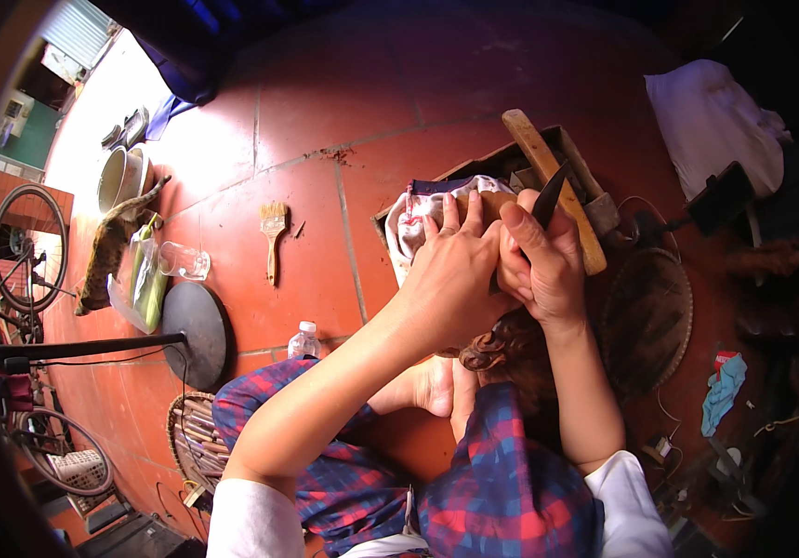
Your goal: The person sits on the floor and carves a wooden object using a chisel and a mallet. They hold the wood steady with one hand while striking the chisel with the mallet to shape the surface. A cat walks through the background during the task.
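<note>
My left hand (460, 251) lies with its fingers spread over a brown surface (490, 205) on a white and red cloth (406, 223). The cloth covers part of a wooden box (571, 149). Beside it, my right hand (543, 260) is closed round a knife with a dark, pointed blade (551, 195), its thumb raised along it. The two hands meet at their inner sides, and what lies between them is hidden. A wooden bar (548, 172) rests across the box behind the blade. Brown, curled leaf-like material (501, 349) sits below my hands, near my feet.
A paint brush (273, 237) lies on the red tiles. To the left are a round black stand base (197, 335), a clear bottle (303, 339), a basket of brown sticks (197, 432) and a cat (106, 251). A round woven tray (646, 316) stands right.
</note>
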Demonstrator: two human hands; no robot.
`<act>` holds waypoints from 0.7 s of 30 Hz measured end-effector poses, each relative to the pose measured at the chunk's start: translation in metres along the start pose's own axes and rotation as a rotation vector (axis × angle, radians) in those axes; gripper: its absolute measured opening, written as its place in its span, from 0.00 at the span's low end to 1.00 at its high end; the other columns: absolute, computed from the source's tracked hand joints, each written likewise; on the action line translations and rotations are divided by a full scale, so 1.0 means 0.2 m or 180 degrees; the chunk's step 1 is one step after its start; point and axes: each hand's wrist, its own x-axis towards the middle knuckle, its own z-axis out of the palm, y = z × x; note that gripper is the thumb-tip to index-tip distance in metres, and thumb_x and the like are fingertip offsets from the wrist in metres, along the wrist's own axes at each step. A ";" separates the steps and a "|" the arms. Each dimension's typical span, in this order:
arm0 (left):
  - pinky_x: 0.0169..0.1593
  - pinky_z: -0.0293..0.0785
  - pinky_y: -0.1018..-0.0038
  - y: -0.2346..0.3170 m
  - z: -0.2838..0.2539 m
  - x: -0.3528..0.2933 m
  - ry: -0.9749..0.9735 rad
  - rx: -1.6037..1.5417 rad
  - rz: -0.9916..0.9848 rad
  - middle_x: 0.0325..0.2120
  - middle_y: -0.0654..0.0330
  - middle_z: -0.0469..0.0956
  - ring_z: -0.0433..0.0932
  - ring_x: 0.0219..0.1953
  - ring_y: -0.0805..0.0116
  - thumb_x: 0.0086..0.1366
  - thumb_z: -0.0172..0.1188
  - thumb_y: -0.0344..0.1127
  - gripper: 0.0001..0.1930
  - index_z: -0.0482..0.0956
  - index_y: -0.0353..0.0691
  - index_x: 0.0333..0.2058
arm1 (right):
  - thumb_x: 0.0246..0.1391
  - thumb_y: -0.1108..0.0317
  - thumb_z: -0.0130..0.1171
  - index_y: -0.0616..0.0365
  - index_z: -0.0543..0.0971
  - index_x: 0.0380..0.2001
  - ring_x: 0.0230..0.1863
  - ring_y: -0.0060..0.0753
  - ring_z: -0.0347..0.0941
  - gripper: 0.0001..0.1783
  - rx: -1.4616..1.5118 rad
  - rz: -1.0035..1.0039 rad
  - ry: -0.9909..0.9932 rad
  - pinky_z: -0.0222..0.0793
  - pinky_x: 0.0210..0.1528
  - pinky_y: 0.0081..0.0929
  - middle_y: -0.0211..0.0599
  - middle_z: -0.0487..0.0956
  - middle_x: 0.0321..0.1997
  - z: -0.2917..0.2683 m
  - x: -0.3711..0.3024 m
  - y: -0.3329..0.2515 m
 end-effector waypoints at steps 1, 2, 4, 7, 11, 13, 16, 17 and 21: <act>0.60 0.61 0.52 -0.01 -0.01 0.01 -0.0247 -0.0223 -0.0175 0.57 0.33 0.60 0.57 0.60 0.32 0.44 0.67 0.40 0.35 0.65 0.30 0.50 | 0.59 0.66 0.57 0.53 0.69 0.21 0.08 0.07 0.51 0.13 -0.0001 -0.0067 0.0186 0.41 0.09 0.13 0.17 0.62 0.10 0.00 0.02 0.03; 0.53 0.65 0.53 -0.01 -0.03 0.03 -0.0092 -0.0328 -0.0085 0.47 0.38 0.66 0.64 0.52 0.37 0.44 0.66 0.37 0.28 0.68 0.32 0.44 | 0.57 0.68 0.59 0.53 0.69 0.19 0.08 0.07 0.50 0.14 -0.0052 -0.0229 0.0344 0.41 0.09 0.14 0.17 0.62 0.10 0.02 0.05 0.03; 0.38 0.74 0.56 -0.02 -0.08 0.06 0.0187 -0.0513 0.0051 0.27 0.48 0.78 0.78 0.35 0.46 0.44 0.62 0.30 0.14 0.73 0.37 0.32 | 0.55 0.70 0.60 0.52 0.68 0.19 0.08 0.07 0.51 0.14 0.0267 -0.0526 0.0323 0.41 0.10 0.14 0.17 0.62 0.10 0.04 0.08 0.05; 0.40 0.74 0.59 -0.02 -0.12 0.06 -0.0010 -0.0668 0.0188 0.30 0.47 0.78 0.77 0.37 0.47 0.45 0.64 0.32 0.16 0.74 0.37 0.35 | 0.55 0.73 0.60 0.51 0.67 0.18 0.09 0.06 0.52 0.16 0.0197 -0.0912 0.0123 0.42 0.11 0.13 0.17 0.62 0.11 0.04 0.06 0.03; 0.41 0.73 0.59 -0.02 0.00 0.01 0.0733 -0.0229 0.0414 0.31 0.47 0.78 0.77 0.37 0.47 0.45 0.65 0.34 0.18 0.73 0.36 0.36 | 0.55 0.72 0.60 0.51 0.67 0.17 0.10 0.05 0.52 0.16 -0.0066 -0.0179 0.0306 0.41 0.11 0.13 0.15 0.62 0.11 0.05 0.00 0.02; 0.36 0.74 0.58 -0.03 -0.08 0.03 0.0055 -0.0571 0.0049 0.26 0.47 0.78 0.78 0.33 0.46 0.45 0.65 0.33 0.17 0.73 0.35 0.34 | 0.55 0.70 0.61 0.51 0.67 0.17 0.10 0.06 0.51 0.16 0.0059 -0.0534 0.0333 0.41 0.11 0.14 0.15 0.62 0.11 0.05 0.07 0.06; 0.37 0.74 0.57 -0.05 -0.13 0.09 0.0023 -0.0668 -0.0008 0.27 0.47 0.78 0.77 0.33 0.45 0.45 0.66 0.35 0.20 0.72 0.37 0.38 | 0.56 0.70 0.60 0.51 0.65 0.16 0.09 0.08 0.51 0.18 0.0193 -0.1063 0.0268 0.43 0.11 0.15 0.18 0.61 0.10 0.05 0.12 0.05; 0.39 0.73 0.57 -0.05 -0.13 0.06 0.0088 -0.0685 0.0181 0.29 0.46 0.78 0.77 0.35 0.45 0.45 0.66 0.35 0.22 0.72 0.37 0.39 | 0.56 0.71 0.59 0.51 0.64 0.16 0.09 0.07 0.51 0.18 0.0175 -0.0963 0.0212 0.43 0.10 0.14 0.18 0.61 0.10 0.06 0.10 0.05; 0.45 0.71 0.57 -0.05 0.01 -0.01 0.0506 -0.0320 0.0363 0.33 0.47 0.77 0.76 0.40 0.46 0.44 0.67 0.35 0.23 0.73 0.36 0.40 | 0.57 0.70 0.58 0.50 0.66 0.16 0.08 0.06 0.51 0.17 -0.0125 -0.0238 0.0306 0.41 0.10 0.12 0.16 0.61 0.10 0.07 0.02 0.03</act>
